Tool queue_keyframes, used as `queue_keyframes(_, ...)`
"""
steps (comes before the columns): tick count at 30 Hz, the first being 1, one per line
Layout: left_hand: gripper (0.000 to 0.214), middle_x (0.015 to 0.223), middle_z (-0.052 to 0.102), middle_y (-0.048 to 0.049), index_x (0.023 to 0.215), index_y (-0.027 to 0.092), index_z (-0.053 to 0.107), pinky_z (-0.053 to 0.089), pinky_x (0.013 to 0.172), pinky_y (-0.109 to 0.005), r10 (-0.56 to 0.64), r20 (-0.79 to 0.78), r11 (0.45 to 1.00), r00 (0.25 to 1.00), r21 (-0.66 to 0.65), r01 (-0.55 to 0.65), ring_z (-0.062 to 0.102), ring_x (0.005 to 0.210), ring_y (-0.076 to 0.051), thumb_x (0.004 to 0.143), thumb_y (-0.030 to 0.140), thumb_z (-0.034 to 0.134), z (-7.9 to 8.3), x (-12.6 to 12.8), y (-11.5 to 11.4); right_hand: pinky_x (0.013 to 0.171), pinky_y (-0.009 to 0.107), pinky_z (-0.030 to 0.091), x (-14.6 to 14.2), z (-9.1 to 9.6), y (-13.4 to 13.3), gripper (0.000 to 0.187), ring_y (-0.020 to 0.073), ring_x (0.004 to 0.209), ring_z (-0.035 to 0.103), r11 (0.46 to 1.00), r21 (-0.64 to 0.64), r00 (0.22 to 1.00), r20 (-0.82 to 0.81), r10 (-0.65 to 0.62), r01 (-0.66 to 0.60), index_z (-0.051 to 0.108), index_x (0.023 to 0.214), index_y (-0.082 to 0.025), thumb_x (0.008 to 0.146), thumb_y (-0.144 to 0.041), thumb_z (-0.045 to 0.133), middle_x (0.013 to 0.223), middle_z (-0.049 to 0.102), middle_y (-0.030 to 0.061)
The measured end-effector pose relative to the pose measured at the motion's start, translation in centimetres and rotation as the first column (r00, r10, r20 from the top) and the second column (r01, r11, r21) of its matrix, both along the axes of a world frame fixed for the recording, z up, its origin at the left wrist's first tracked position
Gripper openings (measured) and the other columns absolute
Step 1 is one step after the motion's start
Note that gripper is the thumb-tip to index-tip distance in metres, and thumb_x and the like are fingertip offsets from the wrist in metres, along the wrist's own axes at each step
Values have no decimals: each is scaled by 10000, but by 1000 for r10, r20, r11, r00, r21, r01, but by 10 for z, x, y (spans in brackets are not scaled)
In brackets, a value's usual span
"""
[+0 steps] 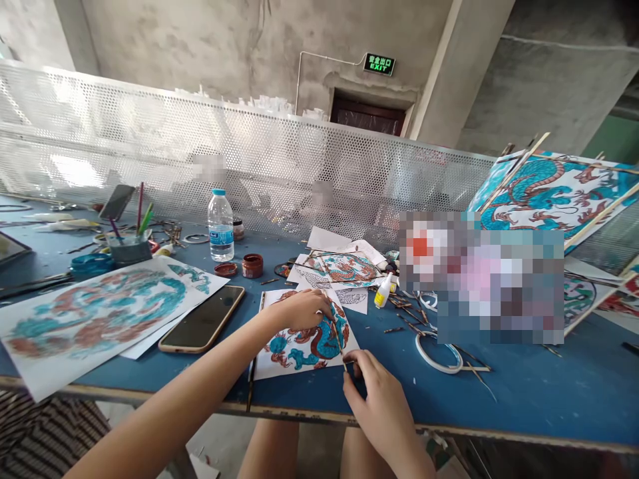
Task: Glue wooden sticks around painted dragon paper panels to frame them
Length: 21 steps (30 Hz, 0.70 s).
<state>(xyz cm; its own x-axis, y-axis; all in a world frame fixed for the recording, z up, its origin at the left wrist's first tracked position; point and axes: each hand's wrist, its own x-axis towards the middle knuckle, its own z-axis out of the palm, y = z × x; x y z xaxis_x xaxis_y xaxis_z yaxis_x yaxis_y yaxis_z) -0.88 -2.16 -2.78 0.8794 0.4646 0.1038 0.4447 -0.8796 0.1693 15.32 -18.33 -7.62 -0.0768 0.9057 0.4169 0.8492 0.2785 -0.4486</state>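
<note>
A sheet painted with a turquoise and brown dragon (pixel 324 342) lies on the blue table before me. Over its right part runs a thin wooden stick (pixel 340 342). My left hand (pixel 304 310) reaches across the sheet, fingers curled down at the stick's far end; the fingertips are partly hidden. At the near end, by the sheet's lower right corner, my right hand (pixel 374 384) pinches the same stick between thumb and fingers. A darker stick (pixel 253 370) lies along the sheet's left edge and juts past the table edge.
A phone (pixel 204 319) and a larger dragon painting (pixel 100 303) lie to the left. Behind stand a water bottle (pixel 220 226), an open brown paint jar (pixel 252 265) and a small glue bottle (pixel 383 291). Tape rolls (pixel 439 352) and loose sticks lie right, near a blurred area.
</note>
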Motion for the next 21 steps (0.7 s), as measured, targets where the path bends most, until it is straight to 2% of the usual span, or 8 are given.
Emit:
queue_keyframes(12, 396, 1055, 661, -1, 948, 257, 717, 353, 950, -294, -9, 15, 999, 1000, 40, 8, 532, 1010, -196, 701, 114, 443, 0, 2, -2, 611, 245, 438, 0, -1, 0, 145, 168, 749, 599, 1000, 3, 1000, -3, -2, 2, 525, 927, -228, 825, -175, 436, 844, 595, 16)
queue_keyframes(21, 384, 1018, 693, 15, 958, 279, 723, 375, 924, -286, 2, 44, 1000, 999, -2, -2, 567, 980, -205, 672, 157, 498, 4, 1, -4, 632, 262, 438, 1, -2, 1, 149, 180, 772, 592, 1000, -28, 1000, -22, 12, -13, 513, 944, -238, 834, -192, 424, 868, 589, 20)
